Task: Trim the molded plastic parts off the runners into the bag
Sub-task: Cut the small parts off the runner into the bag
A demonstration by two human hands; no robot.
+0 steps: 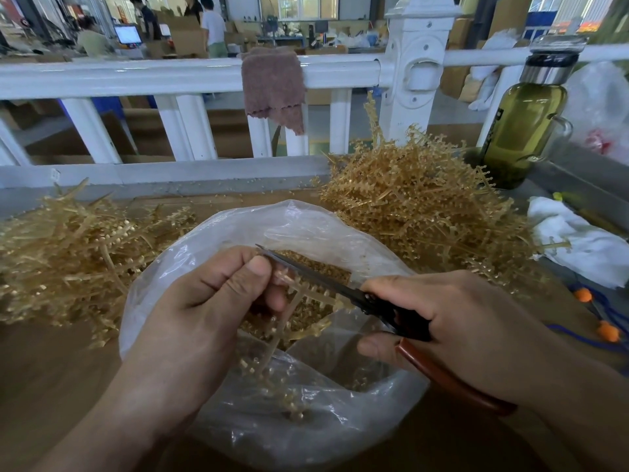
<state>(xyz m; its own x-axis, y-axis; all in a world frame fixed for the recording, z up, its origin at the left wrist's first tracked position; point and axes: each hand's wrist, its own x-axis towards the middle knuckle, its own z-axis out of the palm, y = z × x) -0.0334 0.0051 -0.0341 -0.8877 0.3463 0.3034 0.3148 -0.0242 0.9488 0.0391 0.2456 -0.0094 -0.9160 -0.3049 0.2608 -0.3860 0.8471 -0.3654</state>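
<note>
Head view: the left hand (218, 301) is curled, thumb and fingers pinching the top of a runner (286, 321) that hangs over the open bag (340, 430). The right hand (459, 321) is wrapped round the handles of the snips (340, 289), whose blades look nearly closed and lie across the runner just beside the left thumb. Cut parts (306, 264) already lie in the bag beneath both hands. One pile (68, 253) of runners sits beyond the left hand and another pile (422, 206) beyond the right.

The blade tip sits very near the left fingertips, so a hurried squeeze could nick them. Parts may also spring off the cut and jump past the bag's rim, since the runner hangs towards its left side.
</note>
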